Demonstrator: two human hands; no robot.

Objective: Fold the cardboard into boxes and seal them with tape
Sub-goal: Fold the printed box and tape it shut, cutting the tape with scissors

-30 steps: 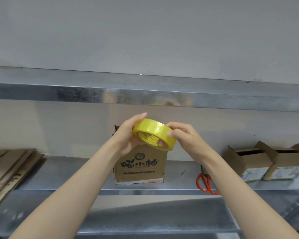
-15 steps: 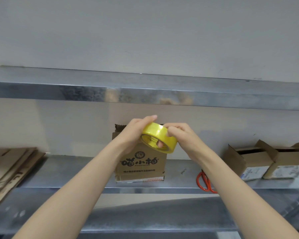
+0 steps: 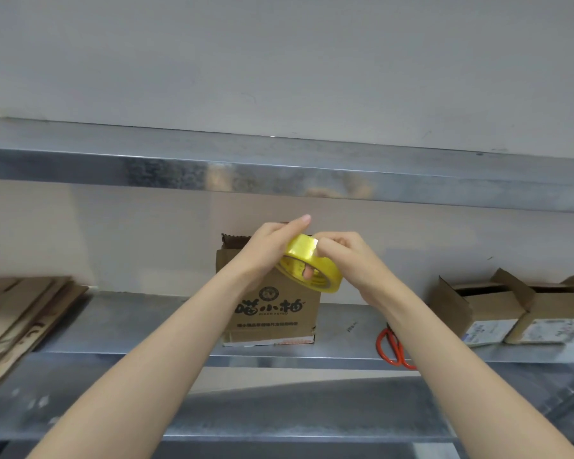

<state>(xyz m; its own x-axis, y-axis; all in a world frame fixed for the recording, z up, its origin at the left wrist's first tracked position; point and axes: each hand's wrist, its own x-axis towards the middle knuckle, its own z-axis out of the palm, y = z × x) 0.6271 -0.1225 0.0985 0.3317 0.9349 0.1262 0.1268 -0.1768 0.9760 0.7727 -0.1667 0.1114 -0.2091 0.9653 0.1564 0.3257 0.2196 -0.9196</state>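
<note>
A yellow tape roll is held up in front of a printed cardboard box that stands upright on the metal shelf. My left hand grips the roll from the left, with a finger showing through its core. My right hand pinches the roll's top rim with curled fingers. The box's top flaps are partly hidden behind both hands.
Flattened cardboard sheets lie stacked at the shelf's left end. Orange-handled scissors rest on the shelf to the right of the box. Two small open boxes sit at the far right. An upper shelf beam runs overhead.
Both hands have tilted the roll and moved it slightly right and down toward the box. My right fingers have shifted onto the roll's top rim.
</note>
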